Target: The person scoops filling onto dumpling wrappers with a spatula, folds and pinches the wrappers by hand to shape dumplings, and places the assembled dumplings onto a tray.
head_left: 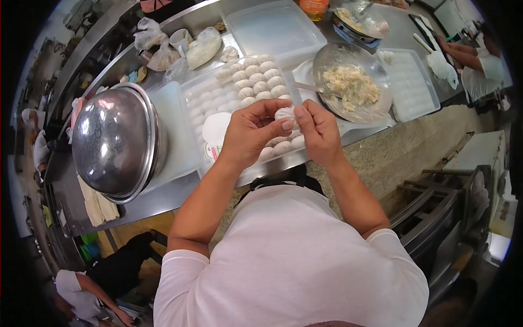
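Between my two hands, above a tray, is a small white pleated bun (284, 113). My left hand (253, 133) pinches it from the left, with thumb and fingers curled round it. On the other side my right hand (321, 133) has its thumb and fingers closed on the bun's edge. Rows of pleated buns (259, 86) lie in the plastic tray (190, 87) below. A round white disc (216, 128), perhaps dough wrappers, lies in it left of my hand. Right of the tray, a metal bowl (354, 113) holds pale chopped filling (351, 87) and a metal utensil (310, 86).
A large domed metal lid (111, 139) sits on a pot at left. Plastic bags (204, 48), a cup (180, 39) and a translucent tray (275, 27) stand behind. Another bun tray (408, 82) is at right. Co-workers (482, 62) are at the far right and lower left (92, 286).
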